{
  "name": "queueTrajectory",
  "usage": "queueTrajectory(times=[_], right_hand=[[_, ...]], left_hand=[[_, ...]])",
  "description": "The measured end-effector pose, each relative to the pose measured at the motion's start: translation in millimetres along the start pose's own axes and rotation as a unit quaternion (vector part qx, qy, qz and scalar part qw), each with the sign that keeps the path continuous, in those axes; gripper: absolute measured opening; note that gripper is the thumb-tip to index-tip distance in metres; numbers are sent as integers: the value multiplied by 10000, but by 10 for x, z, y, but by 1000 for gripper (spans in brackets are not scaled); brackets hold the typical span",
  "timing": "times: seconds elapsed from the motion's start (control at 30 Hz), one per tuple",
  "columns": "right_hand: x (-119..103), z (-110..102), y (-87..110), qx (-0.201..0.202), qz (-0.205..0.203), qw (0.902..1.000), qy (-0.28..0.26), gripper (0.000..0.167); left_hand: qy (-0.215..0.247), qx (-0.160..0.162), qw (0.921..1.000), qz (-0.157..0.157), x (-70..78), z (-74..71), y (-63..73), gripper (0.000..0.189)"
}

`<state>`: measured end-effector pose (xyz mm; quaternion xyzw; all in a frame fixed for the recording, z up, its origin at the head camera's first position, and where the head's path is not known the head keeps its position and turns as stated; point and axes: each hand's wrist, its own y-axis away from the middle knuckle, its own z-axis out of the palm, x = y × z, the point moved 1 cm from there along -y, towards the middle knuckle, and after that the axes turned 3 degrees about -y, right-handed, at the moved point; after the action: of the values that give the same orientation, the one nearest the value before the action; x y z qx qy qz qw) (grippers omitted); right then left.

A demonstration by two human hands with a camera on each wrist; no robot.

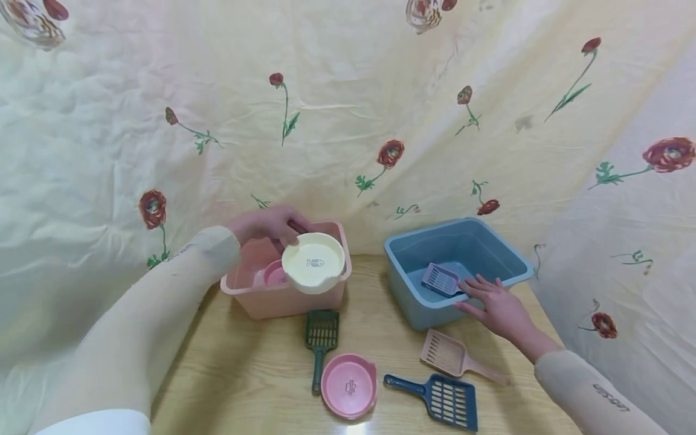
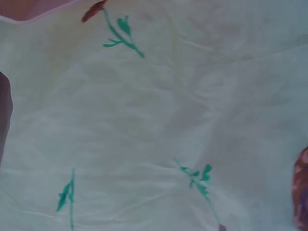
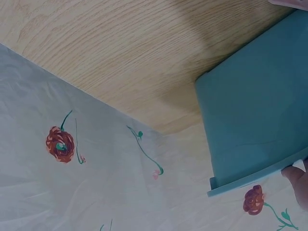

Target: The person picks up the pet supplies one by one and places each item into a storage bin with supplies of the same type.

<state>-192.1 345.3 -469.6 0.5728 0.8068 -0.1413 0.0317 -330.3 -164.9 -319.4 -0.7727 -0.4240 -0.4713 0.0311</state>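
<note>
My left hand [image 1: 278, 223] pinches a cream-coloured shallow pet bowl [image 1: 312, 261] by its edge, tilted over the front of a pink bin [image 1: 288, 302]. Inside that bin, a pink bowl [image 1: 275, 273] shows in part. My right hand [image 1: 502, 309] is at the front rim of a blue bin [image 1: 426, 308], fingers spread and fairly straight. Close to its fingertips, a lavender litter scoop [image 1: 441, 280] lies in the blue bin. The right wrist view shows a fingertip [image 3: 296, 180] by the blue bin's rim [image 3: 255, 177].
On the wooden table [image 1: 244, 374] lie a dark green litter scoop [image 1: 322, 332], a pink bowl [image 1: 349, 386], a navy litter scoop [image 1: 451, 400] and a pale pink litter scoop [image 1: 448, 353]. Flower-printed cloth [image 1: 337, 169] hangs behind and beside the bins.
</note>
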Motion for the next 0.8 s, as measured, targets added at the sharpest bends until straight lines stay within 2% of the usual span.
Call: queueTrajectory(times=[0.27,0.47,0.63,0.8], right_hand=[[13,17,4,46,-34,10000,25,62],[7,4,7,83,-60,9999,61,61],[13,1,5,75,-62,9999,67,63],[26,18,-3,68,-57,9999,60,63]], left_hand=[[-120,246,9996,-75,-299,-238,89,54],[-149,487,9986,-147,-498,-372,123,58],[-87,571,9983,-99,-631,-425,126,58],[-168,569,9981,-167,-801,-405,95,57]])
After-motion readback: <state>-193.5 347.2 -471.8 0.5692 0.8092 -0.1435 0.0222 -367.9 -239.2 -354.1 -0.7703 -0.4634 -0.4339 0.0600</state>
